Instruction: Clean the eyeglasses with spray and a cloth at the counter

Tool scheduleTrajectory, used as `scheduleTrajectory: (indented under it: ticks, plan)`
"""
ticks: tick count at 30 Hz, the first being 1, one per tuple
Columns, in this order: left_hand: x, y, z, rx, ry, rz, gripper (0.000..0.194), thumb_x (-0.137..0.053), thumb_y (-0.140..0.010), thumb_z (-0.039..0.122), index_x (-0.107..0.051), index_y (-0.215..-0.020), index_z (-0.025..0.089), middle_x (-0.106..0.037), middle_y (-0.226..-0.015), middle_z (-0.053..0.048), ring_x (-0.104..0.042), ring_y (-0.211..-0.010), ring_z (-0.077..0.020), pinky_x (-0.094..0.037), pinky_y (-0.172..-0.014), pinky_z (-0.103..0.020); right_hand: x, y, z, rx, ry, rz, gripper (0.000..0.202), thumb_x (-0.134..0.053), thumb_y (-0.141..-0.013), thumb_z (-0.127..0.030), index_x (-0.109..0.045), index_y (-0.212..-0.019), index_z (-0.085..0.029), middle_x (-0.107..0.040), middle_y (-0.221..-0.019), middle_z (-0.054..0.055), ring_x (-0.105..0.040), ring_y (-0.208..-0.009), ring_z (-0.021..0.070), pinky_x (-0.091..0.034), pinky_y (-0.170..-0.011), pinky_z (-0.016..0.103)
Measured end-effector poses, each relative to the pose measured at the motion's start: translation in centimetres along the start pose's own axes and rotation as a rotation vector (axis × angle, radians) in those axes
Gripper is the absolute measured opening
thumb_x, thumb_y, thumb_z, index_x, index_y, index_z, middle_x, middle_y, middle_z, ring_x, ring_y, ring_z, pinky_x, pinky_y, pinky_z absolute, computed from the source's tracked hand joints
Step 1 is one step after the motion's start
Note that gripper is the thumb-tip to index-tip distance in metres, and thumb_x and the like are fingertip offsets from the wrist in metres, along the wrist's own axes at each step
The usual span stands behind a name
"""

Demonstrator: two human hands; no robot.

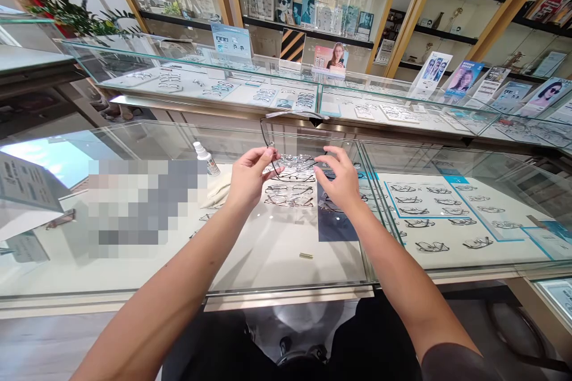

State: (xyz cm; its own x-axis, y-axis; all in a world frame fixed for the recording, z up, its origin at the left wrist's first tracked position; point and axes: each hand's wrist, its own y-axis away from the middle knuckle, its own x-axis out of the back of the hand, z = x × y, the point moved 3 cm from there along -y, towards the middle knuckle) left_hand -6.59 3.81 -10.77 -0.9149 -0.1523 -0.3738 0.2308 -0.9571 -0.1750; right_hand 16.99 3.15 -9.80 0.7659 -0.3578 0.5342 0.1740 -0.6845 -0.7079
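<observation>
A pair of thin-framed eyeglasses is held up above the glass counter. My left hand pinches it between thumb and fingers on its left side. On the other side, the closed fingers of my right hand grip a thin dark end of the eyeglasses. Fine parts of the frame blur into the rows of glasses seen through the counter top. Left of my left hand stand a white spray bottle and a crumpled cream cloth.
Under the glass counter lie several eyeglasses, a dark blue panel and a small greenish bar. A white display sign stands at left, near a blurred-out patch. Another display case and shelves stand behind.
</observation>
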Motion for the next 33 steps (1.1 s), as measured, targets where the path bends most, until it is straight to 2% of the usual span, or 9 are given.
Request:
scheduleTrajectory:
  ticks: [2, 8, 14, 18, 23, 27, 33]
  plan:
    - [0.1, -0.2, 0.4, -0.018, 0.028, 0.023, 0.046, -0.100, -0.067, 0.053, -0.077, -0.090, 0.020, -0.072, -0.110, -0.007, -0.070, -0.109, -0.0222, -0.070, -0.084, -0.037, 0.0, -0.1, 0.0, 0.018, 0.011, -0.005, 0.019, -0.063, -0.103, -0.033, -0.079, -0.111, -0.026, -0.072, -0.133, 0.011, -0.070, -0.118, 0.0282, -0.056, -0.102, 0.045]
    - [0.5, -0.5, 0.9, -0.030, 0.076, 0.038, 0.047, -0.101, -0.066, 0.052, -0.076, -0.091, 0.020, -0.070, -0.107, -0.005, -0.070, -0.105, -0.0199, -0.070, -0.083, -0.037, 0.0, 0.0, -0.3, 0.009, 0.050, -0.022, 0.016, -0.063, -0.104, -0.031, -0.079, -0.106, -0.026, -0.077, -0.114, 0.008, -0.072, -0.104, 0.0247, -0.052, -0.087, 0.040]
    - [0.5, -0.4, 0.6, -0.007, 0.015, 0.029, 0.048, -0.101, -0.066, 0.054, -0.079, -0.090, 0.020, -0.072, -0.108, -0.007, -0.070, -0.108, -0.0224, -0.069, -0.083, -0.037, 0.2, -0.1, -0.9, 0.042, 0.187, -0.001, 0.012, -0.070, -0.099, -0.032, -0.079, -0.095, -0.026, -0.079, -0.101, 0.006, -0.066, -0.098, 0.0261, -0.043, -0.090, 0.045]
    - [-0.3, 0.3, -0.2, 0.018, -0.063, -0.057, 0.045, -0.099, -0.069, 0.056, -0.080, -0.091, 0.020, -0.076, -0.108, -0.008, -0.071, -0.111, -0.0242, -0.069, -0.088, -0.039, 0.1, 0.2, -1.7, 0.052, 0.169, 0.020, 0.017, -0.074, -0.098, -0.039, -0.080, -0.108, -0.028, -0.080, -0.119, 0.007, -0.062, -0.113, 0.0311, -0.044, -0.097, 0.050]
    - [-1.8, 1.9, -1.0, 0.046, -0.108, -0.184, 0.045, -0.100, -0.067, 0.055, -0.082, -0.090, 0.020, -0.073, -0.133, -0.010, -0.071, -0.110, -0.0237, -0.067, -0.090, -0.039, -1.4, 0.9, -3.2, 0.031, -0.059, -0.144, 0.035, -0.070, -0.101, -0.041, -0.074, -0.133, -0.027, -0.076, -0.138, 0.008, -0.063, -0.124, 0.0295, -0.047, -0.109, 0.048]
    - [-2.3, 2.5, -1.4, 0.075, -0.125, -0.269, 0.043, -0.101, -0.066, 0.049, -0.080, -0.089, 0.019, -0.071, -0.135, -0.010, -0.071, -0.097, -0.0192, -0.065, -0.081, -0.033, -2.3, 1.3, -3.3, 0.007, -0.172, -0.188, 0.035, -0.071, -0.101, -0.040, -0.072, -0.133, -0.025, -0.076, -0.139, 0.009, -0.065, -0.122, 0.0292, -0.049, -0.110, 0.048]
    - [-2.0, 2.0, -1.7, 0.152, -0.059, -0.263, 0.053, -0.103, -0.065, 0.042, -0.066, -0.095, 0.019, -0.067, -0.133, -0.008, -0.068, -0.095, -0.0148, -0.062, -0.077, -0.028, -2.6, 1.4, -2.9, 0.015, -0.292, -0.165, 0.027, -0.072, -0.101, -0.035, -0.073, -0.127, -0.027, -0.079, -0.130, 0.008, -0.068, -0.116, 0.0281, -0.052, -0.105, 0.047]
